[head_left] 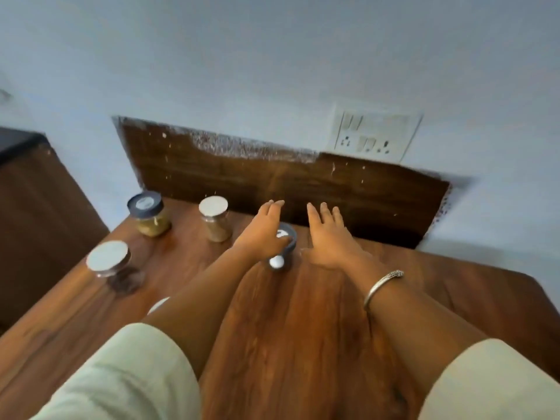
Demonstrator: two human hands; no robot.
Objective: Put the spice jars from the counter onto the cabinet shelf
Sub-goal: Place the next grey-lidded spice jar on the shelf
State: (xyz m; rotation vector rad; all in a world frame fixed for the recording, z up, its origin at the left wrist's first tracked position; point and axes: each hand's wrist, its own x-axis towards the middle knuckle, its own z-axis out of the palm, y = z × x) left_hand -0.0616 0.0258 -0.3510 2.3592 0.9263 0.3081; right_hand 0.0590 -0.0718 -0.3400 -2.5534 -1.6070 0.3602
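Several spice jars stand on the wooden counter (303, 313). A dark-lidded jar of yellow spice (148, 213) is at the back left. A white-lidded jar of brown powder (214, 219) stands to its right. A white-lidded jar of dark spice (113, 266) is nearer on the left. A grey-lidded jar with white contents (283, 248) stands between my hands. My left hand (265, 228) hovers over this jar's left side with fingers straight. My right hand (328, 234) is stretched flat just right of it, holding nothing. Part of a white lid (158, 305) peeks from under my left forearm.
A dark wooden backboard (272, 180) rises behind the counter. A white socket panel (374, 136) sits on the wall above it. A dark cabinet (33, 192) stands left of the counter. No shelf is in view.
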